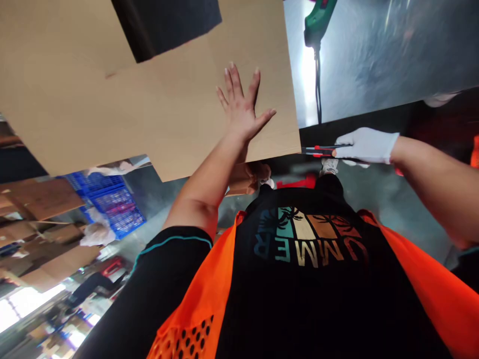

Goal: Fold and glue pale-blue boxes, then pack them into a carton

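Observation:
A large sheet of brown cardboard (179, 109) lies in front of me, its right part beside a shiny metal tabletop (374, 65). My bare left hand (241, 109) presses flat on it with fingers spread. At the near right corner of the sheet, my right hand (368, 144) in a white glove grips a red and black utility knife (322, 151). The knife's tip points left and is at the cardboard's edge; whether it touches cannot be made out.
A green handheld tool (318, 25) with a dark cord rests on the metal top. Farther up is a dark rectangular area (172, 25) within the cardboard. Blue plastic crates (116, 199) and cardboard boxes (45, 199) stand at the left, with a blurred person (93, 289) beyond.

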### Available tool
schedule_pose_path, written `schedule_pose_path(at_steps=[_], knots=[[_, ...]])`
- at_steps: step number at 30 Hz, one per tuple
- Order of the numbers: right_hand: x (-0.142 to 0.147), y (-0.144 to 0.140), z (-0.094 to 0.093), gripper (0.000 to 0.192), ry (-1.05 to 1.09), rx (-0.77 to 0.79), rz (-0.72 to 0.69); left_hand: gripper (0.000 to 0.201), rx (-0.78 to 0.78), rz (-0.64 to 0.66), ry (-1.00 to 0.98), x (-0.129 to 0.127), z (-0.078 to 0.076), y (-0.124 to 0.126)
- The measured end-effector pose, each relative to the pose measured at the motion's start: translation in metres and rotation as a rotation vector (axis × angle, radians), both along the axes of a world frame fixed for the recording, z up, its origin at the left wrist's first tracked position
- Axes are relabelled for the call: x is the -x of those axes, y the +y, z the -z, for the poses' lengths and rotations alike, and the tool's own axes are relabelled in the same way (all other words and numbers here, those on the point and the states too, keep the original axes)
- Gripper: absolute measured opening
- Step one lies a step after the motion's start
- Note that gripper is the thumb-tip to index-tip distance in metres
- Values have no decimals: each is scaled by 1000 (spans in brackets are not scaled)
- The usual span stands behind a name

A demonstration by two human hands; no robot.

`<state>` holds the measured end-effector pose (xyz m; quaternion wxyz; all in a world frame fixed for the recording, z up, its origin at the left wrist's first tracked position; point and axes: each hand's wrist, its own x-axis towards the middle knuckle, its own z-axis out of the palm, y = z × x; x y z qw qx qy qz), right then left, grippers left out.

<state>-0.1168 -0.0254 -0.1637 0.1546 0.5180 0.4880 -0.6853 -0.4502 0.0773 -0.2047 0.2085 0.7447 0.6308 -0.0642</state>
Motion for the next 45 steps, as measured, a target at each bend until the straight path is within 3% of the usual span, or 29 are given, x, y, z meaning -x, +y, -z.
schedule_pose_path(at_steps=[7, 13, 20, 26, 34, 37, 41, 43, 45], knots=[[24, 6, -5, 30, 49, -6, -32, 125, -44, 21, 31, -1, 0, -2], [15, -7, -4, 35, -21, 51, 1, 124, -20, 25, 20, -1, -2, -1], [71, -6, 14, 24, 2, -121, -72, 123, -8, -5, 29, -5, -4, 2], [71, -22, 17, 39, 62, -34, 25, 124, -12, 10, 104, -10, -7, 5], [164, -38, 13, 46, 138, -86, 75, 113, -43, 34, 48, -5, -14, 3], [153, -39, 6, 44, 111, -91, 88, 111, -27, -25, 14, -24, -12, 4], [108, -35, -4, 43, 26, -69, 125, 107, -58, -46, -20, -58, -19, 12], [93, -31, -8, 45, -1, -54, 119, 105, -62, 5, -34, -56, -33, 17], [86, -26, -10, 46, -22, -62, 104, 101, -54, 107, -49, -33, -52, 19]])
